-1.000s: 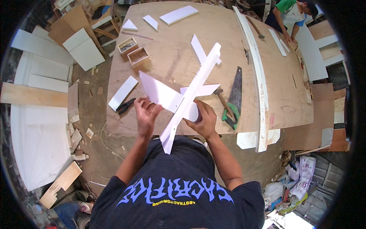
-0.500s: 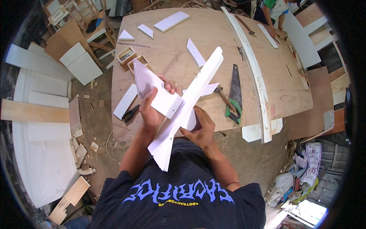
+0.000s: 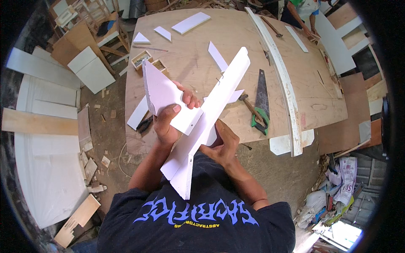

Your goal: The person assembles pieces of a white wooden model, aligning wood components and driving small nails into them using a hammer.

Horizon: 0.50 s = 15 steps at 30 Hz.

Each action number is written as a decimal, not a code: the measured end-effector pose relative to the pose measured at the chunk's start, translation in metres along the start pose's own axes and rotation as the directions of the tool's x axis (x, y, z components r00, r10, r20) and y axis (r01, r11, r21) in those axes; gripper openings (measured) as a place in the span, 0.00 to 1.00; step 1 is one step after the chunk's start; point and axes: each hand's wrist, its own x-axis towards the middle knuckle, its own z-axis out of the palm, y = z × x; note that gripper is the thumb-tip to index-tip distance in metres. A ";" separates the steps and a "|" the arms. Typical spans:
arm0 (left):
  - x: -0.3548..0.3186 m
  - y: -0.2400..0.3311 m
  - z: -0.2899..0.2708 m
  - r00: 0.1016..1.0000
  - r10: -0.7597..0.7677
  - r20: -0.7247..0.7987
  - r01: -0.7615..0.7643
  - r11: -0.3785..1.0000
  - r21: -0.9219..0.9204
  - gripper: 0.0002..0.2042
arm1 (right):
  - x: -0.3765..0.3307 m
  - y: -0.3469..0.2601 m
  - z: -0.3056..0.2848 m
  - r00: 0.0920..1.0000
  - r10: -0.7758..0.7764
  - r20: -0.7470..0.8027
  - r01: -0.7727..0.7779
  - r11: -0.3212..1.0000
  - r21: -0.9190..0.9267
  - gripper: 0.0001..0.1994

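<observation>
My left hand (image 3: 169, 120) grips a white, shaped flat panel (image 3: 162, 93), thumb on top and fingers curled round its right edge. It rests across a long white notched board (image 3: 206, 122) that runs from my chest up toward the plywood table (image 3: 198, 46). My right hand (image 3: 221, 145) holds that long board from underneath, near its middle. Both pieces are lifted off the table and held close to my body.
A green-handled handsaw (image 3: 261, 103) and a hammer (image 3: 249, 106) lie on the table to the right, beside a long curved white moulding (image 3: 280, 80). Small wooden boxes (image 3: 143, 59), pliers (image 3: 144, 125) and white offcuts lie left. White panels (image 3: 42, 139) cover the floor. Another person (image 3: 301, 10) works at the far end.
Both hands have drawn the two white pieces closer to my body. The left hand has shifted its grip on the shaped panel, which now stands higher and more to the left.
</observation>
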 end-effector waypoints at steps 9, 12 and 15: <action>-0.012 -0.012 0.002 0.994 0.018 -0.104 -0.003 0.990 0.138 0.26 | -0.011 0.029 0.008 0.998 0.047 0.048 -0.052 0.993 0.105 0.42; -0.015 -0.021 0.003 0.990 0.006 -0.143 0.019 0.985 0.172 0.27 | -0.018 0.043 0.008 0.991 0.109 0.076 -0.122 0.974 0.189 0.42; -0.019 -0.030 -0.003 0.987 -0.007 -0.158 0.048 0.965 0.258 0.31 | -0.027 0.065 0.009 0.978 0.138 0.154 -0.168 0.966 0.199 0.43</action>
